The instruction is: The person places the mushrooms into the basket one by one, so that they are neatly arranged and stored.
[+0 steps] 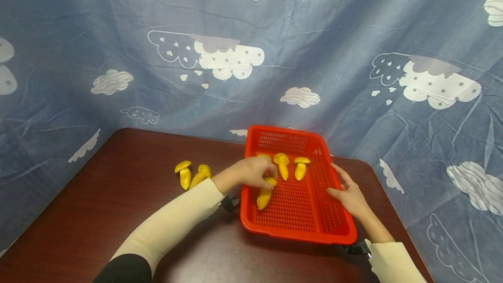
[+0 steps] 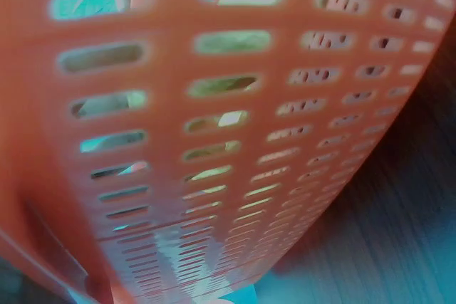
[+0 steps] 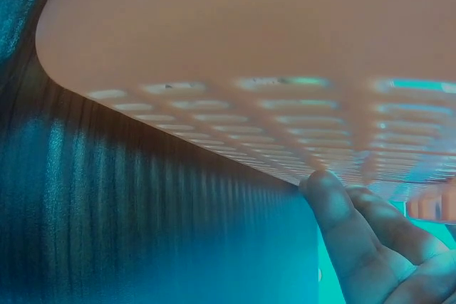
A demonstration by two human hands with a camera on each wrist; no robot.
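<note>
A red plastic basket (image 1: 296, 236) with slotted walls holds several yellow mushrooms. Inside it, at the left, my left hand (image 1: 255, 171) reaches over the rim and pinches a yellow mushroom (image 1: 264, 198) near its cap. Farther back in the basket lie a second mushroom (image 1: 282, 165) and a third mushroom (image 1: 301, 169); another is mostly hidden behind my left hand. My right hand (image 1: 351, 198) holds the basket's right side, thumb over the rim and fingers along the outside. Slotted basket wall (image 2: 171, 133) fills the left wrist view, hiding my left fingers.
Two more yellow mushrooms lie on the dark brown table (image 1: 98, 195) left of the basket, one mushroom (image 1: 184, 174) upright and the other mushroom (image 1: 201, 174) partly covered by my left sleeve. A blue cloud-patterned curtain (image 1: 177, 108) hangs behind the table.
</note>
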